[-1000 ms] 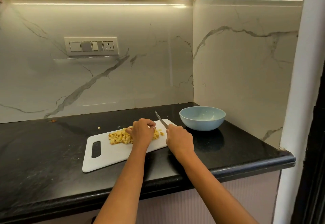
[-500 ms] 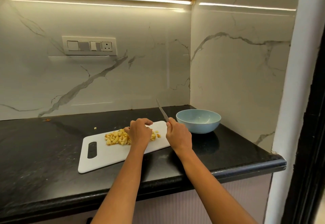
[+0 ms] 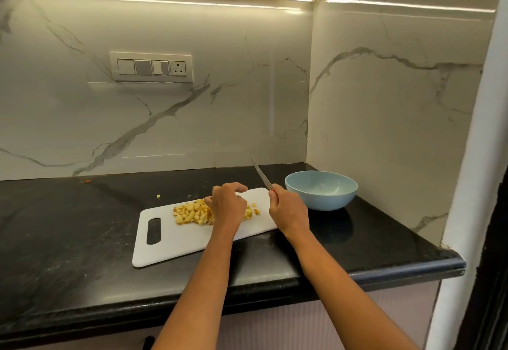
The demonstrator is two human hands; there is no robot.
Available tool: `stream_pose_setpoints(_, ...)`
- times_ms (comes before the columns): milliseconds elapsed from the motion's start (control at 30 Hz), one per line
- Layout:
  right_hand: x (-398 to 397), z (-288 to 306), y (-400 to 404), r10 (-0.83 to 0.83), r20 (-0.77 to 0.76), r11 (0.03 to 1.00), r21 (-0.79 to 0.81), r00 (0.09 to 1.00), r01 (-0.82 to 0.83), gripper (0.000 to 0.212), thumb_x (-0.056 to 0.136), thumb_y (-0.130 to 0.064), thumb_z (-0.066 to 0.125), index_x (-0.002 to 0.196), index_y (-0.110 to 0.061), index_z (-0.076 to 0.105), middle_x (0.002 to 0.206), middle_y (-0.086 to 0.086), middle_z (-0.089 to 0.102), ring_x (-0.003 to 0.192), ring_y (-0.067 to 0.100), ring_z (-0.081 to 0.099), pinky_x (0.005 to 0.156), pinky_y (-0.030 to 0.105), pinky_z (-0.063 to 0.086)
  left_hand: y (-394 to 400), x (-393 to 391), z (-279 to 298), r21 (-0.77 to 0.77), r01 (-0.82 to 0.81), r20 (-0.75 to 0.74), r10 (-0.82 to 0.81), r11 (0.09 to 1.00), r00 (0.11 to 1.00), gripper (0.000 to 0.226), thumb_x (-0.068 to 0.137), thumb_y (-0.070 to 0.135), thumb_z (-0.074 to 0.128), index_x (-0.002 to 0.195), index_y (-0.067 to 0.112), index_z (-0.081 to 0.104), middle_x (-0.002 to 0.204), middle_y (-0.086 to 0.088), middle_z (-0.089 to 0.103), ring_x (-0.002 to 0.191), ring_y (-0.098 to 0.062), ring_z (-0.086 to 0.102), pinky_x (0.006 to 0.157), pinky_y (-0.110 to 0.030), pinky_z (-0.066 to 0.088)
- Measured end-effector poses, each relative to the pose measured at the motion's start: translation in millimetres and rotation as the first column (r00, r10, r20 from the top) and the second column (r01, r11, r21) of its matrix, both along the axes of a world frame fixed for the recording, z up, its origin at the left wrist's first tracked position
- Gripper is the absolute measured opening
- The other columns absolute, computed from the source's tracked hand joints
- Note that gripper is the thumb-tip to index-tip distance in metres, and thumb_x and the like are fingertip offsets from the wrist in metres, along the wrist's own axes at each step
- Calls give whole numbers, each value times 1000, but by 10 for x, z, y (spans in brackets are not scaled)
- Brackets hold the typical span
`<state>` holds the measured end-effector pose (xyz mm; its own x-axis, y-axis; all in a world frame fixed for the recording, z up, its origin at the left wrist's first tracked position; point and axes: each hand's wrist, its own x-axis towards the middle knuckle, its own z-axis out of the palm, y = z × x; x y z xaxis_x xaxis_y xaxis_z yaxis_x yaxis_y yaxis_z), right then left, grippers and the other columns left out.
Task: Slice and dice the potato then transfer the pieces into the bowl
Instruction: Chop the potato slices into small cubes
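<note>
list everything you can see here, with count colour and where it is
potato pieces: one pile, yellow, on the cutting board
cutting board: 1, white, on the countertop
bowl: 1, light blue, right of the board
knife: 1, silver blade, raised in the right hand
stray bit: 1, pale yellow, on the counter behind the board
countertop: 1, black
switch panel: 1, white, on the marble wall
left hand: curled over the pile
right hand: grips the knife

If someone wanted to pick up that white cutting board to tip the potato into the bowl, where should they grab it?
Probably by the dark oval handle slot at the white plastic cutting board's left end, coming from the left: that end is bare, and it lies farthest from the light blue bowl.
</note>
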<state>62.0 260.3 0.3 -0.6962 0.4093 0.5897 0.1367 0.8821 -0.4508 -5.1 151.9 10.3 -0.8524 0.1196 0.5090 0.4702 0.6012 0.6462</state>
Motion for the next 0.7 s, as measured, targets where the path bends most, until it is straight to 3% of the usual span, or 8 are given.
stream_pose_setpoints(267, -45, 10, -1, 14, 1, 1000, 22, 1000, -14, 27, 101, -26, 37, 111, -12, 58, 89, 7, 65, 71, 12, 51, 62, 24, 43, -50, 47, 1, 2, -7, -37, 7, 1000, 999, 32, 89, 2, 50, 108, 21, 69, 115, -1, 65, 117, -20, 44, 97, -37, 26)
stream_pose_setpoints(467, -60, 10, -8, 4, -14, 1000, -5, 1000, -4, 27, 100, -27, 38, 106, -12, 59, 86, 7, 65, 73, 16, 58, 68, 29, 52, -121, 141, -27, -47, -23, -110, 17, 999, 994, 31, 90, 4, 49, 108, 22, 69, 116, 0, 65, 114, -17, 45, 93, -32, 26)
stream_pose_setpoints(700, -45, 14, -45, -6, 77, 1000, -28, 997, 8, 34, 100, -29, 38, 102, -7, 63, 89, 10, 66, 77, 21, 60, 70, 34, 50, -495, 378, -86, -53, -89, -111, 83, 995, 990, 36, 87, 0, 46, 106, 20, 70, 110, -1, 66, 112, -20, 46, 93, -36, 26)
